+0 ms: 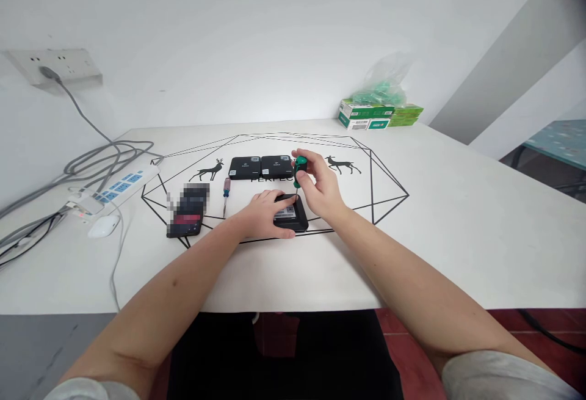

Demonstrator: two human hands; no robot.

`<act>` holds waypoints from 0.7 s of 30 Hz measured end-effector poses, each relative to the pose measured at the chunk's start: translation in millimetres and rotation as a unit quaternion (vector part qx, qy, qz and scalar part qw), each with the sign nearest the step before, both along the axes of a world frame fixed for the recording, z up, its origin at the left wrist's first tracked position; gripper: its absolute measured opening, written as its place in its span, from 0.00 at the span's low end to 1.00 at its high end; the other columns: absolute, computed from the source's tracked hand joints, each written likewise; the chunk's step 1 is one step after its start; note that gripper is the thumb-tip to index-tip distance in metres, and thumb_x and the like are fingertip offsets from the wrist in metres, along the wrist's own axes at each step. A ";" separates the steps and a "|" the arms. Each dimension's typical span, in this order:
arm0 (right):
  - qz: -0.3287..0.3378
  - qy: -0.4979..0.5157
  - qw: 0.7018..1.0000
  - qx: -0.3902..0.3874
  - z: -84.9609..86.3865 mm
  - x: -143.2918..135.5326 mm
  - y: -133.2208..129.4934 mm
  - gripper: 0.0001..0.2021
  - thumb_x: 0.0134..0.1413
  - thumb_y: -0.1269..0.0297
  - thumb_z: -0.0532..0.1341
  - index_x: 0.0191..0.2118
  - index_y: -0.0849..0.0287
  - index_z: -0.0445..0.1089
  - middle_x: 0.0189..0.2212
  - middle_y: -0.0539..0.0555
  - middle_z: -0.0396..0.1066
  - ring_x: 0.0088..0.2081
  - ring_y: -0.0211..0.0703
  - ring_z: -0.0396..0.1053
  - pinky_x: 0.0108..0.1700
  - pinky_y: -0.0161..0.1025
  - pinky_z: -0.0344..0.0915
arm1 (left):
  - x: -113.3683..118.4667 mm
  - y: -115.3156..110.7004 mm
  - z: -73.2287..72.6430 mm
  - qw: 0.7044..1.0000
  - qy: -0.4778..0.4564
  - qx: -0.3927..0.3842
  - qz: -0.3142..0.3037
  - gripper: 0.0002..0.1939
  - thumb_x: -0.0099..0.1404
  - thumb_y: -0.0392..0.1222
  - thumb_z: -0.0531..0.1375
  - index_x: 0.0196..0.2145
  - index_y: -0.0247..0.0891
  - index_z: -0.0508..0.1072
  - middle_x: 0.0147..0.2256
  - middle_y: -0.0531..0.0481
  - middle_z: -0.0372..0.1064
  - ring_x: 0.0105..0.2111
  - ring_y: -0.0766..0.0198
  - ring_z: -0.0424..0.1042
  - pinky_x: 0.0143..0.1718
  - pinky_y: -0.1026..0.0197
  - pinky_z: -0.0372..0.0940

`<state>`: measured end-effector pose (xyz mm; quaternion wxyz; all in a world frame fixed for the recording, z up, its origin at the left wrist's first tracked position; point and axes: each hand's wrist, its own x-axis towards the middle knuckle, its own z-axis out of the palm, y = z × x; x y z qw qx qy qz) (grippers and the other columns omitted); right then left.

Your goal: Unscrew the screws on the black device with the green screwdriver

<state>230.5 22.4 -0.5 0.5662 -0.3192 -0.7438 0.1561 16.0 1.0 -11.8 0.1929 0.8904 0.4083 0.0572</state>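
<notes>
A flat black electronic box (300, 220) with a white label on its upper face lies on the table in front of me. My left hand (265, 214) holds it down from the left, fingers across its top and thumb along the near edge. Upright in my right hand (320, 186) is a screwdriver (300, 167) with a green and black handle, fingers wrapped round it. Its shaft points down to the box's far right corner, near my left fingertip; the tip's exact contact is hidden. Two similar black boxes, a left one (245, 168) and a right one (276, 167), lie side by side beyond.
A second screwdriver (226, 195) lies left of my left hand, beside a phone (187, 220). Further left are a power strip (123, 186), a white earbud case (103, 226) and grey cables (105, 149). Green and white cartons (366, 113) with a plastic bag stand against the wall.
</notes>
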 end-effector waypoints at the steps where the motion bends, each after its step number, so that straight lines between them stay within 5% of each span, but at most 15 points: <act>1: -0.013 -0.013 1.000 0.013 0.3 -0.5 0.8 0.24 0.72 0.57 0.59 0.70 0.44 0.67 0.63 0.59 0.75 0.57 0.56 0.77 0.55 0.59 0.81 | -0.5 0.5 -0.6 1.000 -0.003 0.002 -0.004 0.54 0.66 0.75 0.67 0.80 0.49 0.60 0.77 0.35 0.52 0.77 0.29 0.49 0.76 0.28 0.47; 5: -0.077 -0.050 0.994 0.055 -0.9 -1.3 6.2 0.29 0.64 0.53 0.70 0.68 0.46 0.70 0.53 0.59 0.72 0.46 0.52 0.74 0.45 0.54 0.81 | -1.6 1.6 -2.7 1.000 -0.012 0.011 -0.013 0.52 0.67 0.74 0.67 0.79 0.49 0.61 0.76 0.36 0.54 0.77 0.32 0.49 0.76 0.29 0.47; 9: -0.102 -0.056 0.991 0.059 -1.6 -0.2 6.6 0.30 0.65 0.57 0.67 0.71 0.46 0.67 0.43 0.53 0.71 0.36 0.46 0.69 0.43 0.54 0.81 | -1.3 0.4 -1.7 1.000 -0.013 0.011 -0.007 0.52 0.67 0.73 0.67 0.79 0.48 0.61 0.76 0.35 0.55 0.76 0.31 0.51 0.76 0.29 0.48; 15: -0.072 -0.033 0.996 0.040 -1.3 -0.9 2.3 0.28 0.67 0.63 0.61 0.71 0.47 0.63 0.55 0.60 0.77 0.43 0.50 0.77 0.45 0.55 0.82 | -0.8 -0.6 0.1 1.000 -0.020 0.002 -0.006 0.52 0.66 0.73 0.67 0.79 0.48 0.62 0.77 0.35 0.53 0.76 0.30 0.51 0.76 0.27 0.47; 21: -0.076 -0.023 0.996 0.039 -2.5 -1.4 4.0 0.26 0.66 0.62 0.61 0.68 0.48 0.66 0.54 0.60 0.78 0.43 0.50 0.78 0.44 0.54 0.83 | -0.8 -0.6 0.3 1.000 -0.023 0.004 -0.004 0.52 0.66 0.73 0.68 0.79 0.49 0.62 0.76 0.35 0.54 0.75 0.28 0.52 0.75 0.26 0.49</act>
